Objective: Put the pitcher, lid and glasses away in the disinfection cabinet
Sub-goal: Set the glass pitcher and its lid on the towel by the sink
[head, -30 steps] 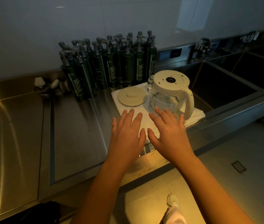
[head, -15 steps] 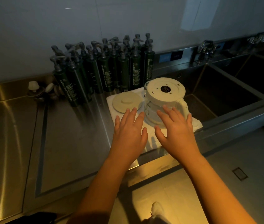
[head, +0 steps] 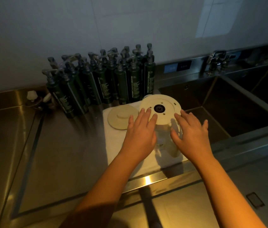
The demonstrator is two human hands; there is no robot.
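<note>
A glass pitcher (head: 164, 111) with a cream base and handle stands upside down on a white towel (head: 113, 145) on the steel counter. Its round cream lid (head: 121, 116) lies flat on the towel just to the left. My left hand (head: 140, 129) hovers over the pitcher's left side, fingers spread, fingertips at the rim of the upturned base. My right hand (head: 190, 130) is spread over the pitcher's right side, above the handle. Neither hand grips anything. No glasses or cabinet are in view.
Several dark green pump bottles (head: 102, 83) stand in rows against the wall behind the towel. Small white stoppers (head: 32, 96) lie at the left. A deep steel sink (head: 228, 102) with taps (head: 215, 60) opens to the right. The counter's front edge (head: 148, 180) runs below the towel.
Both hands have moved forward from the towel's near part up to the pitcher, and the view has come closer over the counter. The pitcher and lid have not moved.
</note>
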